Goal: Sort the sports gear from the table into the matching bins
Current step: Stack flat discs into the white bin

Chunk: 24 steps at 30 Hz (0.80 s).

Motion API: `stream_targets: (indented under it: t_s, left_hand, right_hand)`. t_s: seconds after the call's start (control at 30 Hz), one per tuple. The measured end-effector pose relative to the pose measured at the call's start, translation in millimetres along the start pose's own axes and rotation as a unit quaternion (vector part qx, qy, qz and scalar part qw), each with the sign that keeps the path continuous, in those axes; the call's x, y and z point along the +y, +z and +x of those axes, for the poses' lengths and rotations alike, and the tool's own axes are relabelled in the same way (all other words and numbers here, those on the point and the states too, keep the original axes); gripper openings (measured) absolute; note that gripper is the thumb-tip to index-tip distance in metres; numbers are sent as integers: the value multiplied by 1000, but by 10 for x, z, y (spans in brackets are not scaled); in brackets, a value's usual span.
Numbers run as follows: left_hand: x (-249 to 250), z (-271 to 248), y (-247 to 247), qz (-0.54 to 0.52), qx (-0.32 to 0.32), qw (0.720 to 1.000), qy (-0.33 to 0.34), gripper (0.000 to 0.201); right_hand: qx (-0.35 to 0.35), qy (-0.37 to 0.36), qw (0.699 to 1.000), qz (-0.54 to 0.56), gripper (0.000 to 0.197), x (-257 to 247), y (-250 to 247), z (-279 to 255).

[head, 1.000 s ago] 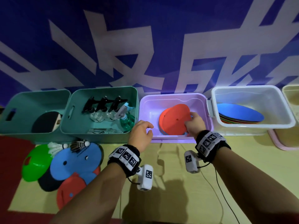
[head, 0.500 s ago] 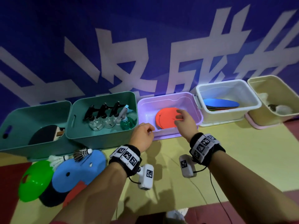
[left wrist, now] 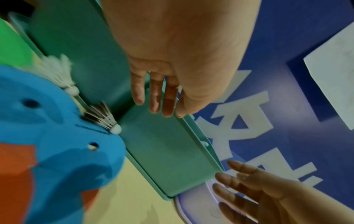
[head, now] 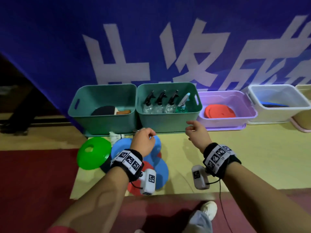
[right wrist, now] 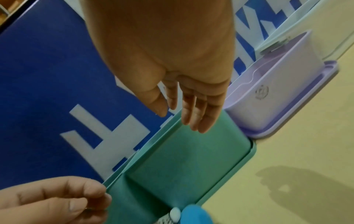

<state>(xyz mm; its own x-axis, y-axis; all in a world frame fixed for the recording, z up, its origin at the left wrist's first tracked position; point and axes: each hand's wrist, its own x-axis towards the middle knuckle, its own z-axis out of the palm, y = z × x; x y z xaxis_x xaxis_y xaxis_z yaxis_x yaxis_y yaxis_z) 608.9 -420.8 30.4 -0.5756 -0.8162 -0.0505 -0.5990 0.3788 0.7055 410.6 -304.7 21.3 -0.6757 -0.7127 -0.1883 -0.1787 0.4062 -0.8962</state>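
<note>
Both hands have left the purple bin (head: 223, 122), where the red discs (head: 219, 111) now lie, and moved left. From the left: a green cone (head: 93, 153), a white shuttlecock (head: 116, 137) and blue discs (head: 161, 172) on the floor before the teal bins (head: 107, 121). Above them hangs the left hand (head: 143, 142), fingers loosely curled, empty; the right hand (head: 197, 133), fingers relaxed and spread, holds nothing.

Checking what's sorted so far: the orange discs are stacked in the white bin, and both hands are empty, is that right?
Not quite. The head view shows the orange discs stacked in the purple bin, not the white bin, which holds a blue disc. The rest stands: the left hand and right hand hold nothing.
</note>
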Motion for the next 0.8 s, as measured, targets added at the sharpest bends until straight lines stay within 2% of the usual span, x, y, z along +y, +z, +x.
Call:
stream_targets:
  t_s: [0.13,0.33,0.57,0.8]
  left_hand:
    - [-558,-269,-435,3,10,998,-67,20]
    - [-1081,-485,-678,-4,9,991,-136,22]
    - [-1552,-618,-472,3,-37,981,-190,21]
    - [-1871,-728,-65,2,-88,965,-246,20]
  right_hand:
    - [-27,14,999,-15,38,-60,546,-280]
    - [-58,58,996,-36,37,60,1018,-413]
    - [-106,106,983,-106,34,442,1320,-363]
    - [-157,132,948,-242,43,845,1432,-339]
